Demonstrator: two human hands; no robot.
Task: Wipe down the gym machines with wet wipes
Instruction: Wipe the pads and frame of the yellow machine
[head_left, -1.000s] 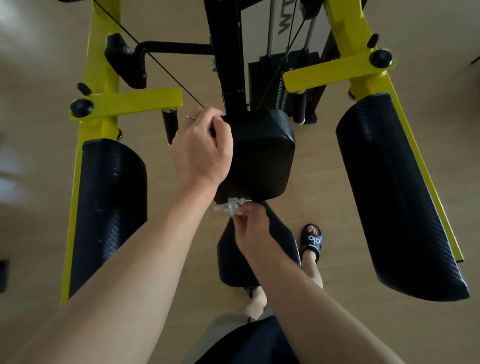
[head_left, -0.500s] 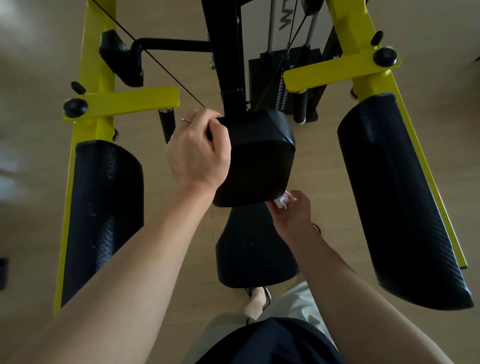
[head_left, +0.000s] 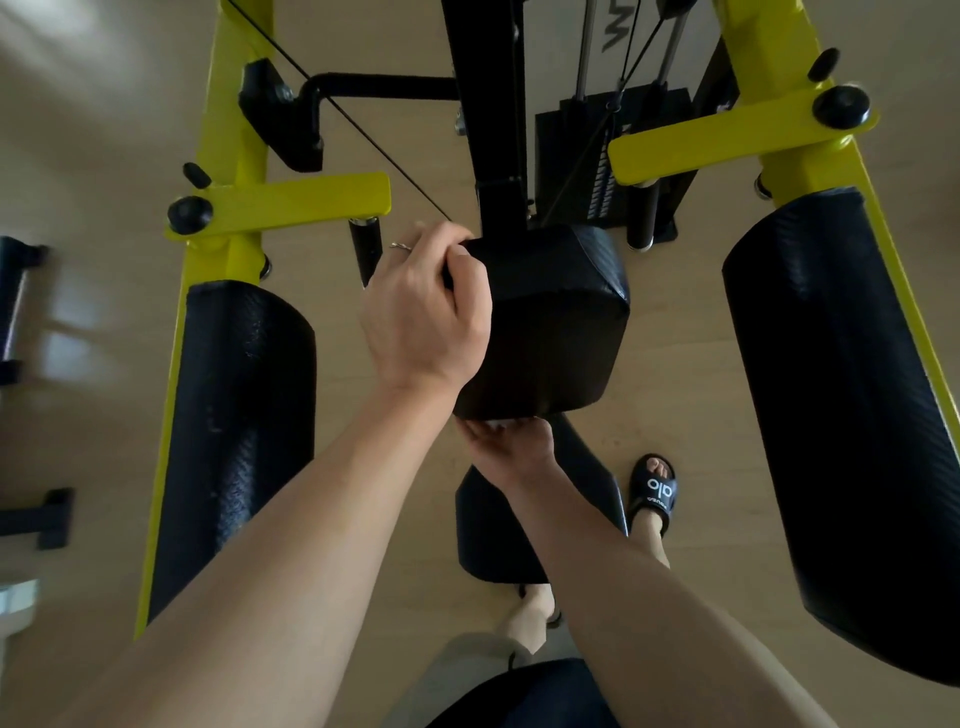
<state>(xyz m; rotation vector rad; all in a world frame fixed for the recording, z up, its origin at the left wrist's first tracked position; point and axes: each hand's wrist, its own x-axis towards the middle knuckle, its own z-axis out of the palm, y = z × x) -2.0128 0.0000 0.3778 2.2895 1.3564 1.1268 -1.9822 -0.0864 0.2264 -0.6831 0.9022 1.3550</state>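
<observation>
Centre of frame: a black padded chest pad (head_left: 550, 317) mounted on the black upright post (head_left: 491, 114) of a yellow-framed gym machine (head_left: 244, 156). The left hand (head_left: 423, 317) is curled over the pad's upper left corner, fingers wrapped round the top edge, thumb side towards the post; a ring shows on one finger. The hand grips the pad itself.

The right hand (head_left: 511, 444) sits directly under the pad's lower edge, just below centre of frame, fingers reaching up beneath the padding and touching its underside. A small pale scrap, the wet wipe (head_left: 494, 427), shows between the fingertips and the pad's bottom edge; most of it is hidden by the hand and the pad. Whether the fingers pinch the wipe or press it flat against the pad cannot be told from this view.

The two hands are apart, one at the pad's top corner and one at its bottom edge, with the pad between them.

Below the right hand lies the black seat (head_left: 485, 525), partly covered by the right forearm. Long black arm pads stand at either side: the left arm pad (head_left: 239, 415) in the left of frame, the right arm pad (head_left: 852, 426) in the right. A weight stack (head_left: 597, 156) stands behind the post in the upper centre. A foot in a black slide sandal (head_left: 654, 491) rests on the pale floor (head_left: 675, 374) right of the seat
</observation>
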